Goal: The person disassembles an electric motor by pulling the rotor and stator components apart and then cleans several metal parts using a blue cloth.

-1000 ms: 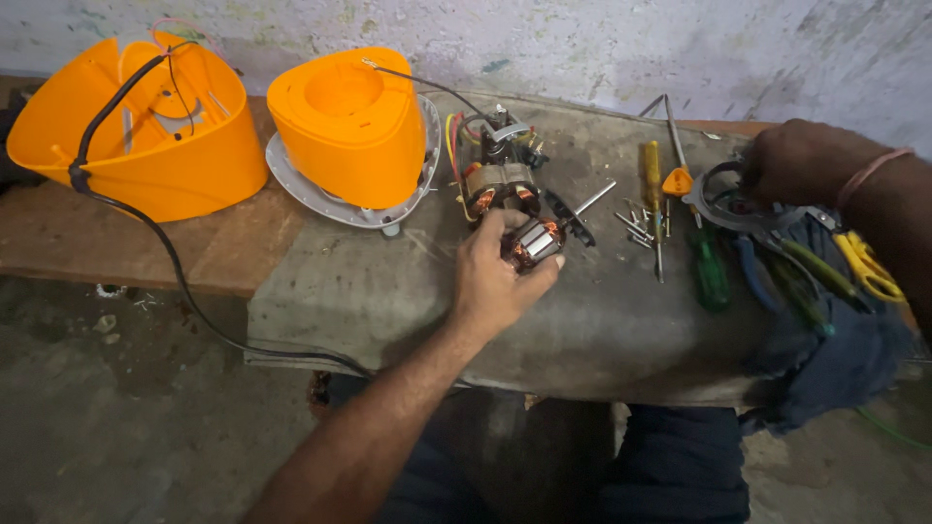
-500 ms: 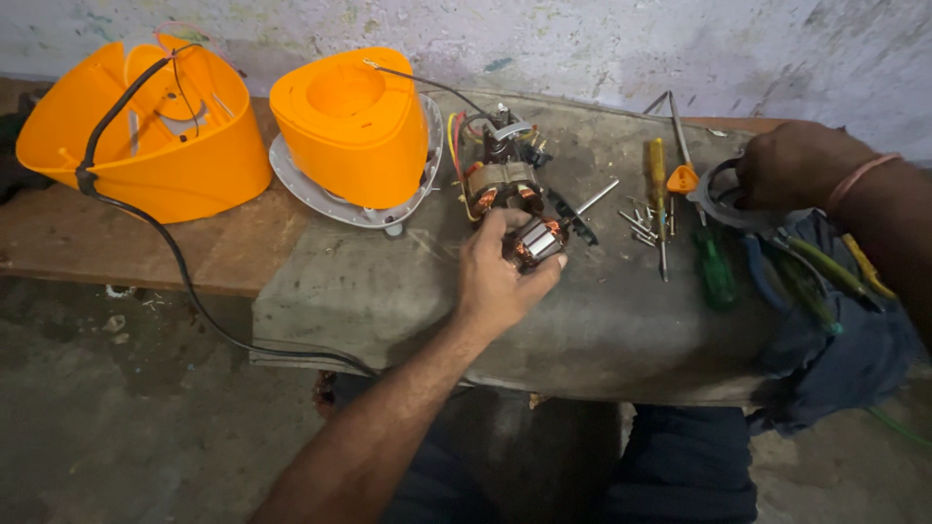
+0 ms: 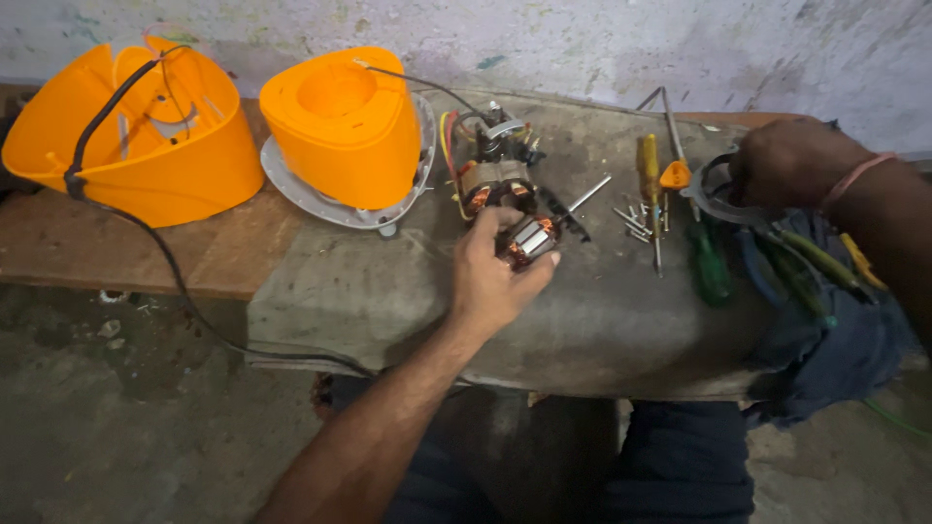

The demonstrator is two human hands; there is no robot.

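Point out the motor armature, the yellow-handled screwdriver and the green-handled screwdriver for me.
motor armature [image 3: 530, 240], head view, on its copper-wound core beside the left hand's fingers.
yellow-handled screwdriver [image 3: 648, 163], head view, on its handle.
green-handled screwdriver [image 3: 710, 267], head view, on its handle.

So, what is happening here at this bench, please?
A person sits at a cloth-covered bench. The left hand holds a small motor armature, beside the copper-wound stator. The right hand rests on a metal ring part near screwdrivers and loose screws. Two orange plastic housings stand at the left.
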